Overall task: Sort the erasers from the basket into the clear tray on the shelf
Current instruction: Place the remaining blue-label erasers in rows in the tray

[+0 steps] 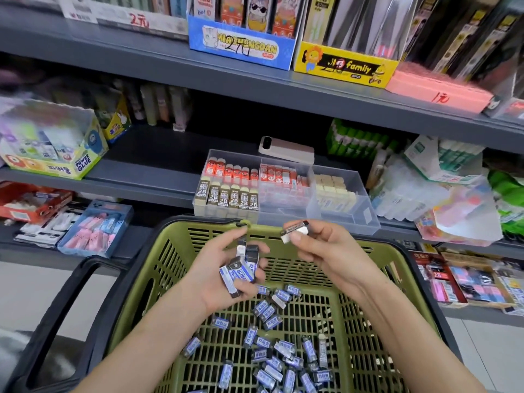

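Stationery shop aisle. Grey metal shelves [158, 66] stacked with display boxes [241, 46] of pens, handwritten price tags [139, 19], glue sticks [360, 140], clear tray [286, 191] of wrapped erasers. Green shopping basket [198, 239] held below the shelf.
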Demonstrator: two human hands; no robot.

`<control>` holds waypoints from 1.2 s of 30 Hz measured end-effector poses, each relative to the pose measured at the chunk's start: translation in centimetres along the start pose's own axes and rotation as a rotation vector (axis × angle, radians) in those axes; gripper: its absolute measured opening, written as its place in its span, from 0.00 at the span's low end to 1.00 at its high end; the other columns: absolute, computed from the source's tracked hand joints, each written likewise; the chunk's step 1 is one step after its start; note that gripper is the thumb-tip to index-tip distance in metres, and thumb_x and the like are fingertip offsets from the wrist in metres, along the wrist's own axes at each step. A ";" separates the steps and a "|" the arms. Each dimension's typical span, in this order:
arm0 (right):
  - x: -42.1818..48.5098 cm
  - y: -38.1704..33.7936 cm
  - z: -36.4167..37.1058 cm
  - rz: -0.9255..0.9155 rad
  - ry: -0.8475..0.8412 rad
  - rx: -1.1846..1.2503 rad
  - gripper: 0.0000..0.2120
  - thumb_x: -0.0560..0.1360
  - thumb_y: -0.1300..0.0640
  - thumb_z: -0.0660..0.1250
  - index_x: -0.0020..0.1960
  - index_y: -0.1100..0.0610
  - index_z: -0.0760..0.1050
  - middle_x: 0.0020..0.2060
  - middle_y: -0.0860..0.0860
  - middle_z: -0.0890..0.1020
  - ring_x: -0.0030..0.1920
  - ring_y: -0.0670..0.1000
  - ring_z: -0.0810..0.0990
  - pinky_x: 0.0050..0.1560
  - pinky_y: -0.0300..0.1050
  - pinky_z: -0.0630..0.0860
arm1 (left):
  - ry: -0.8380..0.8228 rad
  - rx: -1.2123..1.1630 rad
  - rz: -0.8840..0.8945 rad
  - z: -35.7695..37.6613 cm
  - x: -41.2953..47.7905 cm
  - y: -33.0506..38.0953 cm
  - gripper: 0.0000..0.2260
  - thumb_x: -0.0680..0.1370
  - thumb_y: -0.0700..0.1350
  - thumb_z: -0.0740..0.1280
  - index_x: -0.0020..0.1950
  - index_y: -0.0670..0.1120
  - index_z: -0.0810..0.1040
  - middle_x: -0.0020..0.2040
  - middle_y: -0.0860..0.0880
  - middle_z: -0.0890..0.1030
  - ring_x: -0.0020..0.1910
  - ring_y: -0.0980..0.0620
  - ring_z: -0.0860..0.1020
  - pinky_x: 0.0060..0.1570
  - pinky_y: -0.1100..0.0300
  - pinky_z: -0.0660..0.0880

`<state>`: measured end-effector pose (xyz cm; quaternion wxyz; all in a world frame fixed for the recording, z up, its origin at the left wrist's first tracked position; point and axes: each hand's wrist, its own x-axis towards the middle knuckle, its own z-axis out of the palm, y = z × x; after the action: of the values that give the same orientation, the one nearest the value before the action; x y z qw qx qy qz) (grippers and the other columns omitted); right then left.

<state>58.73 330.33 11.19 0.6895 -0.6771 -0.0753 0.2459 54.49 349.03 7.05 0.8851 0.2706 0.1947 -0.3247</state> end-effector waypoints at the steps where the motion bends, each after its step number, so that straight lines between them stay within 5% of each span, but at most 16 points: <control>1: 0.3 -0.2 -0.1 -0.007 0.004 0.010 0.11 0.67 0.56 0.69 0.48 0.60 0.80 0.38 0.51 0.82 0.35 0.46 0.76 0.39 0.35 0.74 | -0.012 0.005 0.022 0.4 -0.3 0.5 0.16 0.67 0.53 0.70 0.39 0.39 0.81 0.36 0.43 0.74 0.30 0.50 0.71 0.20 0.68 0.61; 4: 1.4 -0.9 -0.5 -0.016 -0.041 0.154 0.12 0.70 0.58 0.66 0.49 0.65 0.75 0.44 0.60 0.83 0.45 0.55 0.83 0.47 0.41 0.80 | -0.039 0.010 0.099 1.4 -0.9 2.1 0.16 0.67 0.53 0.69 0.39 0.39 0.81 0.35 0.43 0.74 0.29 0.50 0.71 0.19 0.68 0.62; 6: 2.2 -1.6 -0.6 -0.027 -0.039 0.129 0.13 0.69 0.58 0.68 0.49 0.65 0.73 0.38 0.59 0.82 0.35 0.51 0.82 0.37 0.38 0.79 | -0.055 0.026 0.174 2.1 -1.3 3.4 0.16 0.67 0.53 0.69 0.39 0.39 0.81 0.36 0.43 0.74 0.30 0.50 0.70 0.19 0.68 0.62; 10: 4.5 -2.4 -1.1 -0.068 0.157 -0.293 0.11 0.67 0.58 0.74 0.44 0.60 0.74 0.28 0.49 0.76 0.25 0.43 0.71 0.26 0.32 0.68 | -0.074 0.092 0.343 3.1 -1.8 5.9 0.16 0.68 0.52 0.68 0.40 0.39 0.81 0.36 0.43 0.74 0.29 0.50 0.71 0.20 0.67 0.61; 14: 7.5 -3.3 -1.4 -0.119 0.221 -0.618 0.13 0.65 0.57 0.78 0.42 0.55 0.74 0.29 0.50 0.76 0.31 0.47 0.74 0.39 0.40 0.72 | -0.050 0.110 0.435 3.3 -1.6 7.7 0.17 0.70 0.54 0.66 0.40 0.39 0.82 0.35 0.43 0.75 0.29 0.50 0.72 0.21 0.66 0.59; 17: 9.5 -4.0 -1.8 -0.077 0.169 -0.869 0.12 0.63 0.54 0.79 0.37 0.54 0.76 0.26 0.46 0.76 0.27 0.40 0.73 0.32 0.35 0.69 | -0.042 0.092 0.467 2.9 -1.2 7.6 0.18 0.71 0.53 0.65 0.40 0.38 0.81 0.35 0.44 0.74 0.30 0.50 0.71 0.20 0.66 0.61; 20: 11.3 -4.0 -1.8 0.009 0.015 -1.026 0.05 0.65 0.57 0.77 0.36 0.58 0.83 0.28 0.46 0.81 0.29 0.38 0.75 0.36 0.36 0.73 | -0.062 0.053 0.467 2.3 -0.8 6.5 0.17 0.71 0.53 0.65 0.42 0.38 0.80 0.37 0.44 0.74 0.30 0.50 0.71 0.19 0.66 0.62; 23: 12.4 -3.2 -0.8 0.085 -0.078 -1.007 0.02 0.68 0.62 0.75 0.41 0.59 0.84 0.30 0.45 0.81 0.28 0.36 0.76 0.37 0.31 0.74 | -0.057 0.067 0.481 1.9 -0.4 5.9 0.16 0.72 0.52 0.65 0.42 0.38 0.80 0.37 0.44 0.75 0.30 0.50 0.71 0.21 0.64 0.60; 25: 12.9 -2.4 -0.4 0.139 -0.120 -1.040 0.04 0.70 0.65 0.71 0.43 0.59 0.84 0.32 0.44 0.82 0.31 0.38 0.76 0.43 0.37 0.75 | -0.046 0.090 0.518 1.7 -0.3 6.0 0.16 0.72 0.52 0.65 0.42 0.38 0.80 0.38 0.44 0.75 0.30 0.50 0.71 0.20 0.64 0.61; 30: 13.2 -1.1 -0.3 0.224 -0.141 -1.090 0.07 0.72 0.64 0.68 0.46 0.58 0.84 0.50 0.52 0.84 0.54 0.49 0.79 0.62 0.46 0.72 | -0.052 0.081 0.579 1.1 -0.4 6.6 0.17 0.66 0.52 0.71 0.43 0.37 0.79 0.37 0.44 0.74 0.32 0.50 0.72 0.20 0.65 0.63; 36: 12.9 -1.2 -1.1 0.271 -0.169 -0.956 0.11 0.75 0.52 0.68 0.36 0.55 0.79 0.36 0.56 0.77 0.40 0.50 0.74 0.46 0.41 0.70 | 0.009 0.110 0.591 0.9 -0.2 6.5 0.17 0.74 0.53 0.62 0.42 0.38 0.81 0.38 0.44 0.74 0.32 0.50 0.70 0.22 0.64 0.59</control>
<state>70.66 335.08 9.35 0.2554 -0.8986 -0.1464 0.3252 58.88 352.75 10.14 0.9246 0.3642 0.0934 -0.0617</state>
